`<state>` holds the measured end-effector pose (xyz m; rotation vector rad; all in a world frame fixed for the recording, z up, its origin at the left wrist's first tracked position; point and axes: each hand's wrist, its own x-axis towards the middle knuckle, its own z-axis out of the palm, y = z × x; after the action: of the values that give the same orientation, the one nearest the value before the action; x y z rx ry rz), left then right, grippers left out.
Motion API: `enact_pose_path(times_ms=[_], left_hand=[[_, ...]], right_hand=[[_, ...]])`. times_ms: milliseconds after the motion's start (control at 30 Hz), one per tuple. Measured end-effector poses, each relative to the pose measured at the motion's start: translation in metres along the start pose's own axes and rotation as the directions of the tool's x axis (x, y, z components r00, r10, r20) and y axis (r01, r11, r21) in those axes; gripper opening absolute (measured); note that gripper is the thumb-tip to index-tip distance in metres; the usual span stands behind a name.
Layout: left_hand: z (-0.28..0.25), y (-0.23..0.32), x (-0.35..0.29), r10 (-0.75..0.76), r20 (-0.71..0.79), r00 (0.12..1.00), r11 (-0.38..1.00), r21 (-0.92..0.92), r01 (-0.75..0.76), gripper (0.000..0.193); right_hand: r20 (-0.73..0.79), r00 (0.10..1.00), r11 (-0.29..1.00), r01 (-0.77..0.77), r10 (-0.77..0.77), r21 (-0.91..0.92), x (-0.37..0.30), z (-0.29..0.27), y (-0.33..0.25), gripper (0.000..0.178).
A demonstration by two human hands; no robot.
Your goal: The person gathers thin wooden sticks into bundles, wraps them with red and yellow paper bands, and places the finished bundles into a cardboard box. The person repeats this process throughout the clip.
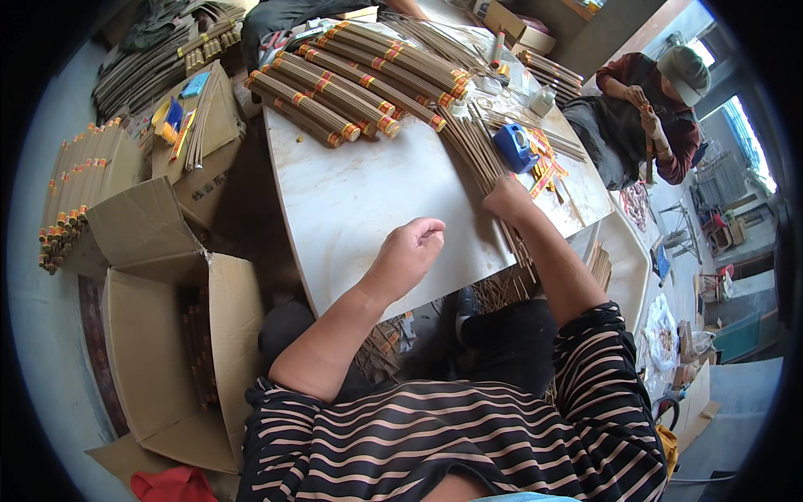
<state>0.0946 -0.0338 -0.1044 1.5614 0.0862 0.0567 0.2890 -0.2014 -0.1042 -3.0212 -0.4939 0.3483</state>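
"Brown sticks lie loose on the white surface, toward its right side. Do we agree which hand is nearer?"

"Yes, we see the right hand as nearer: its fingers are bent, at the near part of the sticks. Whether they clamp some of them, we cannot tell."

"And the left hand?"

"It is well apart from the right one, to the left of the sticks, with its fingers curled inward. If it holds something small, we cannot tell."

"How do we describe the long axis?"

"We say it runs slantwise, from the far left toward the near right. The blue tape dispenser stands just beside the sticks, on their right, and banded bundles lie farther, to the left."
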Motion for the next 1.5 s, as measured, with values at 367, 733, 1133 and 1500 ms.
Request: enact_pose_path(times_ms=[367,733,1133,1500], left_hand=[[0.000,-0.001,0.001,-0.013,0.034,0.999,1.000,0.017,0.012,0.032],[0.002,-0.006,0.003,-0.048,0.094,0.994,0.998,0.044,0.044,0.033],[0.019,0.024,-0.003,0.008,0.283,0.959,0.874,-0.469,0.131,0.083],[0.018,0.151,0.001,0.320,-0.270,0.908,0.734,-0.536,-0.418,0.037]], right_hand=[[0.089,0.994,0.944,-0.082,0.057,0.320,-0.006,-0.019,0.011,0.024],[0.221,0.975,0.662,-0.174,0.013,0.730,-0.056,-0.048,0.045,0.015],[0.122,0.966,0.343,-0.038,-0.226,0.939,-0.174,-0.094,0.001,0.014],[-0.204,0.869,0.310,0.367,-0.450,0.877,-0.174,-0.068,-0.083,0.022]])
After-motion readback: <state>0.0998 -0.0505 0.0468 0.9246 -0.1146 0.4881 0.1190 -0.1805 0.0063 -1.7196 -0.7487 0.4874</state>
